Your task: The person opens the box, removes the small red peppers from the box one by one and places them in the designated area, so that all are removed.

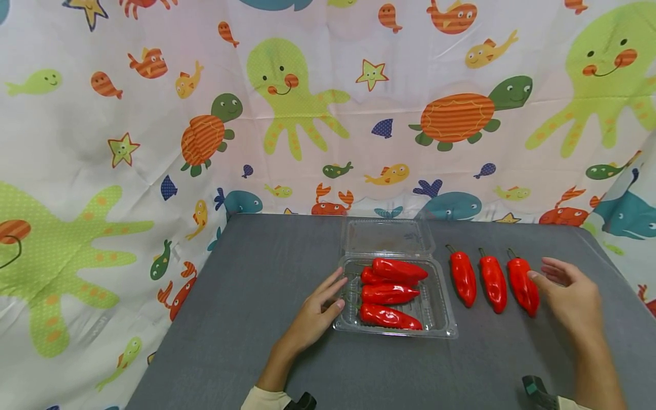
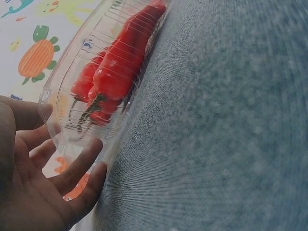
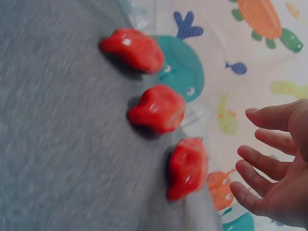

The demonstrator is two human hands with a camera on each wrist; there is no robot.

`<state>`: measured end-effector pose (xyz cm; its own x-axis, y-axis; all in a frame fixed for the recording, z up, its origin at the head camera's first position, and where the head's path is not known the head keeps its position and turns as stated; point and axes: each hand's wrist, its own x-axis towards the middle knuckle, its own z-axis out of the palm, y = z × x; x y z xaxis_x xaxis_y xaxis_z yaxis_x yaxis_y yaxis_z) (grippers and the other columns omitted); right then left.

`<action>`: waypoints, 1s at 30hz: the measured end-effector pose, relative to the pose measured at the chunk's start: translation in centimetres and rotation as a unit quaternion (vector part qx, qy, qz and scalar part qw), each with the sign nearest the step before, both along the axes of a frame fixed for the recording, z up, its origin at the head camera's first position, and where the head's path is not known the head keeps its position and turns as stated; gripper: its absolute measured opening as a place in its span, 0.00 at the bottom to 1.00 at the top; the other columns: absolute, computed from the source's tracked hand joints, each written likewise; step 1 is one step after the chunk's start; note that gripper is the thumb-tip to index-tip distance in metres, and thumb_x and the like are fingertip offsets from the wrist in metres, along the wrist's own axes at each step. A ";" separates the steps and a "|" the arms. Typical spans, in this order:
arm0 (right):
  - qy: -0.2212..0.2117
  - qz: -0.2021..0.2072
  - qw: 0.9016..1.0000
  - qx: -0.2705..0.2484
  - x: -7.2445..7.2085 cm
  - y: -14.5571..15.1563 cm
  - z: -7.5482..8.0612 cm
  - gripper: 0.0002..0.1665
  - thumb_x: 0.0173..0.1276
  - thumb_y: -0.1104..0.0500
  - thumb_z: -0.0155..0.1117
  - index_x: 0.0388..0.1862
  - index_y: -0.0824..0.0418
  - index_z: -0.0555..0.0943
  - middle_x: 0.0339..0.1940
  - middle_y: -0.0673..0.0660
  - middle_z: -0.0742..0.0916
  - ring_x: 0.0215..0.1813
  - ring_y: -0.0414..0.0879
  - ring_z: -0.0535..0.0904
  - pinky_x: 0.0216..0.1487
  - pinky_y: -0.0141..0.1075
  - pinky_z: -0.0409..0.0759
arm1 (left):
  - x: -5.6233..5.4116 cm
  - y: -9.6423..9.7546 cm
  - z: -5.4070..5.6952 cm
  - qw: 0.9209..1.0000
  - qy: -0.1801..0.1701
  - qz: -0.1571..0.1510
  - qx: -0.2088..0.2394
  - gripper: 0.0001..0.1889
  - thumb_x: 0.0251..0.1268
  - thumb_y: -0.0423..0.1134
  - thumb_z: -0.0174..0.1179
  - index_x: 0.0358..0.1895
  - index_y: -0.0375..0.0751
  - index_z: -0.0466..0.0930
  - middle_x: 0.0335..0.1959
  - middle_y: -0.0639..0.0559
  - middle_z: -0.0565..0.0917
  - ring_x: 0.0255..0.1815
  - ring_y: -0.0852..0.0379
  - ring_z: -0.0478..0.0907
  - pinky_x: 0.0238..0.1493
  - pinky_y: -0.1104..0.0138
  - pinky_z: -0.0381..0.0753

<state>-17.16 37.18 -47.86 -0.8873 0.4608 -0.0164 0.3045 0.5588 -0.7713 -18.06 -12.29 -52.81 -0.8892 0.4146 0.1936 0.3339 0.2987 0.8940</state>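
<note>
- As I watch, empty left hand (image 1: 311,316) spreads at left edge of container (image 1: 435,304).
- Right hand (image 1: 574,296): empty, fingers loosely parted, beside rightmost pepper (image 1: 523,282).
- Gaps part its row of three (image 1: 493,285).

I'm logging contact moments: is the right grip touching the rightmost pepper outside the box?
Apart: the right wrist view shows printed backdrop between the right grip and that pepper.

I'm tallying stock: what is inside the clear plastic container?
Four red peppers show inside the container, one partly covered by another; anything directly beneath them cannot be seen.
</note>
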 end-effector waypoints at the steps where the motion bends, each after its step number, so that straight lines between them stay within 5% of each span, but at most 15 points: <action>1: 0.007 0.004 1.000 0.002 0.1 -0.2 0.2 0.43 0.80 0.41 0.61 0.83 0.63 0.65 0.75 0.74 0.75 0.66 0.69 0.72 0.32 0.21 0.71 | 0.0 0.0 0.0 1.000 -0.001 0.000 0.000 0.28 0.82 0.37 0.58 0.81 0.42 0.68 0.86 0.54 0.59 0.61 0.48 0.83 0.59 0.63 0.79; 9: 0.048 0.022 0.999 -0.002 0.5 -2.0 2.2 0.42 0.78 0.38 0.63 0.83 0.55 0.68 0.73 0.70 0.79 0.55 0.42 0.77 0.35 0.17 0.73 | 0.0 0.1 0.1 1.000 -0.004 0.001 0.002 0.28 0.82 0.37 0.58 0.81 0.43 0.68 0.86 0.54 0.59 0.60 0.49 0.83 0.59 0.63 0.79; 16: 0.096 0.079 0.992 -0.033 1.1 -4.1 3.6 0.38 0.77 0.42 0.67 0.80 0.52 0.72 0.53 0.37 0.83 0.50 0.23 0.74 0.41 0.16 0.75 | 0.0 0.0 0.1 1.000 -0.004 0.000 0.001 0.28 0.82 0.37 0.58 0.81 0.43 0.68 0.86 0.54 0.59 0.61 0.49 0.83 0.60 0.62 0.79; 25: 0.125 0.123 0.985 -0.009 1.3 -6.1 4.2 0.35 0.78 0.44 0.67 0.79 0.53 0.74 0.58 0.43 0.84 0.54 0.24 0.74 0.45 0.15 0.73 | -0.1 0.0 -0.1 1.000 0.000 0.001 0.002 0.28 0.82 0.37 0.58 0.80 0.43 0.69 0.86 0.54 0.60 0.60 0.49 0.84 0.59 0.63 0.79; 30: 0.128 0.160 0.979 0.003 1.2 -7.3 4.2 0.35 0.78 0.45 0.67 0.79 0.54 0.73 0.63 0.55 0.85 0.55 0.25 0.74 0.47 0.16 0.72 | -0.1 0.0 0.0 1.000 0.001 0.002 -0.001 0.28 0.82 0.37 0.58 0.80 0.42 0.69 0.86 0.54 0.59 0.60 0.49 0.84 0.60 0.62 0.80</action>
